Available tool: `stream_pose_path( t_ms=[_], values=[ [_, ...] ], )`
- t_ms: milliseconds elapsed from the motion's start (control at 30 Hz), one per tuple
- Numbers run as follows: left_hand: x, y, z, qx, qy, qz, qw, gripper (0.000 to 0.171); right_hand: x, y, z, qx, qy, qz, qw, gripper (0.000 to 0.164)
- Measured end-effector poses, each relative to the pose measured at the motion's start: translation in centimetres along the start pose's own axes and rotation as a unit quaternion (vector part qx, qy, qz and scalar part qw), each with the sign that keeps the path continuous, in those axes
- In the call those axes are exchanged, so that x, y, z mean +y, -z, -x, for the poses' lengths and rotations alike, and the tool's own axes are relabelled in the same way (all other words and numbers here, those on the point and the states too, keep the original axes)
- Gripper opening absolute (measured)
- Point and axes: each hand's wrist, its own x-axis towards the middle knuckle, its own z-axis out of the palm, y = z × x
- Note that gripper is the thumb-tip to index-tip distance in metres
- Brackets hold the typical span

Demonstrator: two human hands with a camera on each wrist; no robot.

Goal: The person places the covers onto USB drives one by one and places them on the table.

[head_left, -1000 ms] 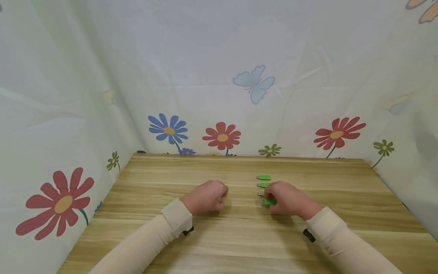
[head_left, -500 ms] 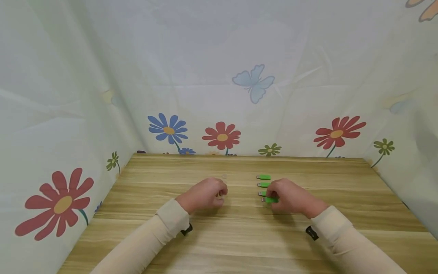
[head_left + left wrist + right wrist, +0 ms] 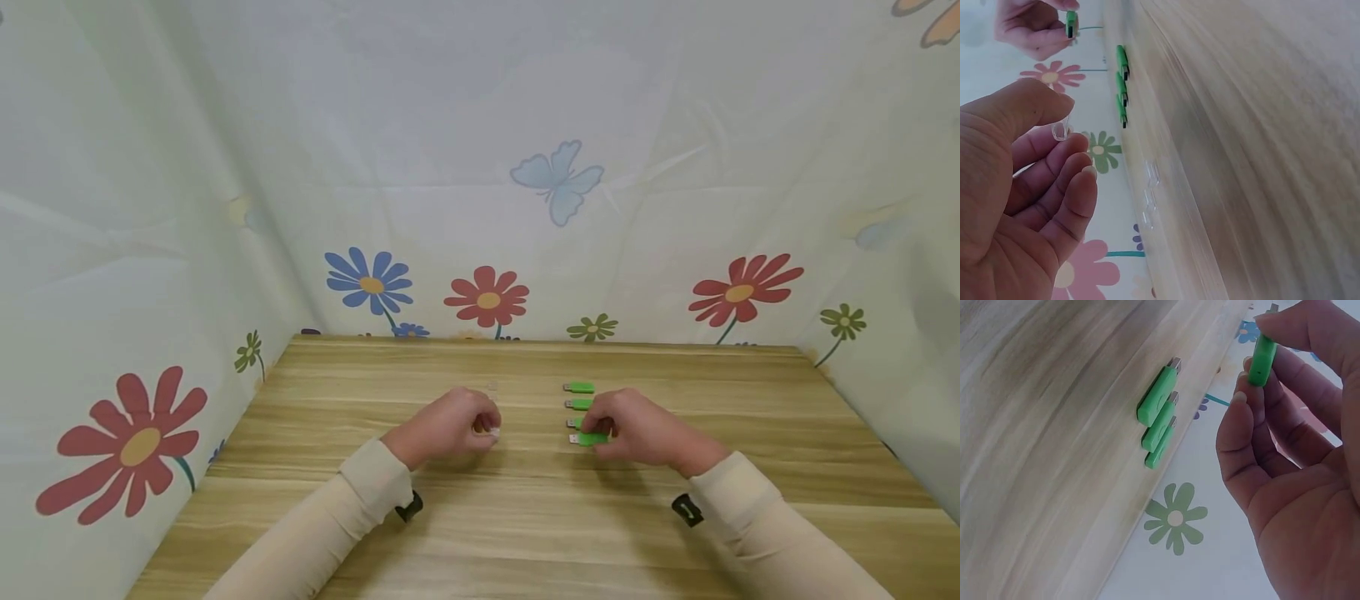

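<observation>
My left hand (image 3: 448, 423) pinches a small clear plastic cap (image 3: 1060, 130) between thumb and forefinger. To its right in the head view, my right hand (image 3: 637, 429) pinches a green USB stick (image 3: 591, 439) with its metal plug pointing left, toward the cap. Both pieces are held off the table, apart from each other. Beyond the right hand, three more green USB sticks (image 3: 1159, 397) lie in a row, uncapped. Several clear caps (image 3: 1152, 173) lie in a row past the left hand; that hand partly hides them in the head view.
A wood-grain table (image 3: 525, 533) carries everything. White fabric (image 3: 420, 125) with printed flowers and a butterfly stands behind it and along both sides. Dark wrist straps (image 3: 408, 506) show at the cuffs of the light sleeves.
The right hand has lifted its USB stick a little, and the plug has turned to catch the light. The left hand has risen slightly, bringing the clear cap into sight at its fingertips.
</observation>
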Motion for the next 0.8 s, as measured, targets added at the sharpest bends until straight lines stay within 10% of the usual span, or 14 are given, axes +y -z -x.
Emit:
stream_pose_path(
  t_ms=[800],
  values=[
    [2.7,-0.7,-0.8,0.003,-0.037,-0.011,0.9992,0.014,-0.8,-0.5,-0.2,0.012,0.033,-0.070,0.997,0.018]
  ],
)
